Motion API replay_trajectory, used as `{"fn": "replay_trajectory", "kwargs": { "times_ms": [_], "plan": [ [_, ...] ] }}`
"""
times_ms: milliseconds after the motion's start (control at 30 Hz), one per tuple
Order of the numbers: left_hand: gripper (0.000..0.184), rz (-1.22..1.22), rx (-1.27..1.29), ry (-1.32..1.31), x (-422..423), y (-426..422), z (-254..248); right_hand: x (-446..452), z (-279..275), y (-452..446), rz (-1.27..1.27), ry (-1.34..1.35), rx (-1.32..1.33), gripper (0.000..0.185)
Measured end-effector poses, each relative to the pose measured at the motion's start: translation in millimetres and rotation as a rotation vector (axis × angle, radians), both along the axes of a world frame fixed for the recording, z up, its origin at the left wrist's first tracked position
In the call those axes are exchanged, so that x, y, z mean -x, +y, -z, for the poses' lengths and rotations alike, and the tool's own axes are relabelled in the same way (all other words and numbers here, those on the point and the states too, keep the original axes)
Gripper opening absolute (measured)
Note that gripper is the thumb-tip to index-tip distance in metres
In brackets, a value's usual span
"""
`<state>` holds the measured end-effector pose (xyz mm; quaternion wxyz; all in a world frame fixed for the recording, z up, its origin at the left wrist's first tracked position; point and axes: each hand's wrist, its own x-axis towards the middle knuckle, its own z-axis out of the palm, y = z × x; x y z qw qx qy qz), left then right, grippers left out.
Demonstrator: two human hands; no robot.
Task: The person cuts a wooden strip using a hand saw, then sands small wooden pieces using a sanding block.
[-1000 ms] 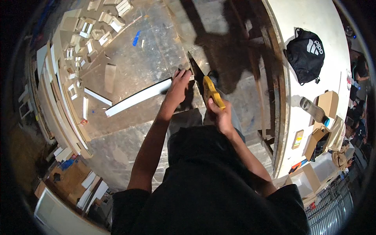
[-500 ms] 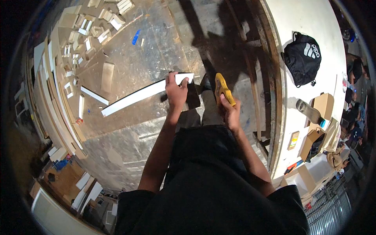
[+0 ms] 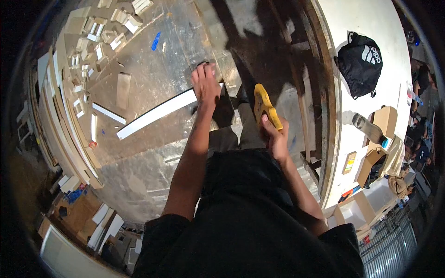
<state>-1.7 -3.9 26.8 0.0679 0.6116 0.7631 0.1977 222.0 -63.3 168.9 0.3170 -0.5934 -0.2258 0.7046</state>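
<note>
A long white strip with a dark edge lies slantwise on the worktop. My left hand reaches across its right end, fingers close together and bent, with a small dark object partly showing at the fingertips. What that object is, I cannot make out. My right hand is wrapped around the yellow handle of a handsaw. Its dark blade points away and up to the left, hard to separate from the shadow. A dark block sits below the strip's right end.
Several small wooden pieces cover the far left. A short board, a smaller white strip and a blue piece lie nearer. Long boards line the left edge. At right, a white table holds a black bag and a bottle.
My left hand has moved forward from the strip's right end, and its fingers now extend past the strip's far edge. The handsaw stays in my right hand, nearly still.
</note>
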Motion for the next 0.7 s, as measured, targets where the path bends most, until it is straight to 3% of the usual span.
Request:
{"fn": "replay_trajectory", "kwargs": {
  "times_ms": [167, 467, 633, 700],
  "plan": [
    [0.038, -0.055, 0.037, -0.084, -4.8, 11.4, 27.6, 13.2, -1.7, -10.0, 0.011, 0.074, -0.051, 0.023],
    [0.034, -0.054, -0.008, -0.223, -8.9, 9.1, 5.7, 22.1, -7.3, 9.0, -0.219, 0.006, -0.181, 0.029],
    [0.032, 0.137, -0.117, -0.088, -3.7, 9.0, 15.4, 19.6, -21.3, 52.7, -0.315, -0.068, 0.075, 0.041],
    [0.031, 0.114, -0.115, -0.092, -3.6, 7.7, 25.5, 18.1, -1.4, 69.0, -0.39, -0.104, 0.052, 0.042]
  ]
}}
